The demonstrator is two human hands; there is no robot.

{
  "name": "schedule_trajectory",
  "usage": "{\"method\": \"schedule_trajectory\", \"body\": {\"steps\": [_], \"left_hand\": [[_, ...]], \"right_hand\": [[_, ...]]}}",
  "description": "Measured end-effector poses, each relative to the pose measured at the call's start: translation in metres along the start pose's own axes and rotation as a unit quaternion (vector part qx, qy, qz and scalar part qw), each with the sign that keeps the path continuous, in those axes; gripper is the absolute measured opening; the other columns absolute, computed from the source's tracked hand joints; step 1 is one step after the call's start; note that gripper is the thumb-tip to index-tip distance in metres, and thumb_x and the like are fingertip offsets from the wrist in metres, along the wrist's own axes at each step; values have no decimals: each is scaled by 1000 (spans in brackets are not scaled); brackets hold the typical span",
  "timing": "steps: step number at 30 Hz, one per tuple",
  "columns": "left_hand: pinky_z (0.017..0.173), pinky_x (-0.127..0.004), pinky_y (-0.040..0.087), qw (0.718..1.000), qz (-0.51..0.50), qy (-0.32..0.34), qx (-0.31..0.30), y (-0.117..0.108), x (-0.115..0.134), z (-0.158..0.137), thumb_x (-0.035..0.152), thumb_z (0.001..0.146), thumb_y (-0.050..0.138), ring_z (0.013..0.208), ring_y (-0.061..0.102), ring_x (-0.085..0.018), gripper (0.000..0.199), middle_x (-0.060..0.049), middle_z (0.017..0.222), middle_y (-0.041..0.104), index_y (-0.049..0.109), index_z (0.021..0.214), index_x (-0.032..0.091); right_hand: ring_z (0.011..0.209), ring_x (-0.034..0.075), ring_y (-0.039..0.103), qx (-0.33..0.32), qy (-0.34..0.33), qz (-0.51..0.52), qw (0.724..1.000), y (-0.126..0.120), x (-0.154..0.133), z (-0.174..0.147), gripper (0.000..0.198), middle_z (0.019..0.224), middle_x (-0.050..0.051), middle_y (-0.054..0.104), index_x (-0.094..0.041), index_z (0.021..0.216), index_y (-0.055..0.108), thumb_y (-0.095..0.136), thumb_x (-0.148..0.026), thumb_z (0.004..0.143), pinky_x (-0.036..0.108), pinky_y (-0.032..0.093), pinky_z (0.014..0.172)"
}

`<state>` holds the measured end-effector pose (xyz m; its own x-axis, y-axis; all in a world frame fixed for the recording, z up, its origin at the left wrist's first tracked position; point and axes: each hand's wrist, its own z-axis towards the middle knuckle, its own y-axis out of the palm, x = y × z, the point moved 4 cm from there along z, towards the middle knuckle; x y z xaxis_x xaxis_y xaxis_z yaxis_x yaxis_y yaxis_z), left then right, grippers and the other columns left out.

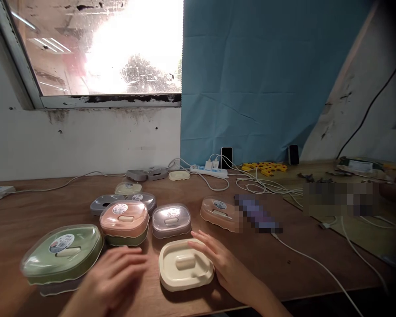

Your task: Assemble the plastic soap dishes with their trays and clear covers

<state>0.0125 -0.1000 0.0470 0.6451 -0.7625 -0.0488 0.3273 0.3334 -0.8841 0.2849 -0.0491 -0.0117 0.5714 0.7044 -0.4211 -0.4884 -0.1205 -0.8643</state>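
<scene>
A cream plastic box with a raised oblong piece in its middle lies on the table in front of me. My right hand rests at its right side, fingers stretched over the far right rim. To the left of the box, apart from it, is my left hand, slightly blurred, its fingers extended and nothing seen in them. Beside that hand sits a large green box with a clear lid and a sticker, stacked on a greyish one. Behind stand a peach box on a green one and a mauve box.
Another peach box stands right of centre, near a blurred-out phone with a white cable. More grey and cream boxes lie behind. Along the wall are a power strip, loose cables and yellow pieces. Part of another person's hand shows far right.
</scene>
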Motion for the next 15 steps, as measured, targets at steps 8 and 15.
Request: {"method": "schedule_trajectory", "body": {"steps": [8,15], "left_hand": [[73,-28,43,943,198,-160,-215,-73,-143,53,10,91,35,81,60,-16,30,1,91,66,65,88,16],[73,-35,53,900,185,-173,-356,-10,-210,36,32,89,59,79,63,-16,20,-2,90,65,62,94,12]], "right_hand": [[131,22,36,46,4,-16,999,-3,-2,0,79,142,10,37,-22,137,38,35,7,63,43,36,107],[127,22,41,42,7,-20,999,-5,-5,1,71,138,12,42,-18,135,40,35,5,68,40,40,104]]}}
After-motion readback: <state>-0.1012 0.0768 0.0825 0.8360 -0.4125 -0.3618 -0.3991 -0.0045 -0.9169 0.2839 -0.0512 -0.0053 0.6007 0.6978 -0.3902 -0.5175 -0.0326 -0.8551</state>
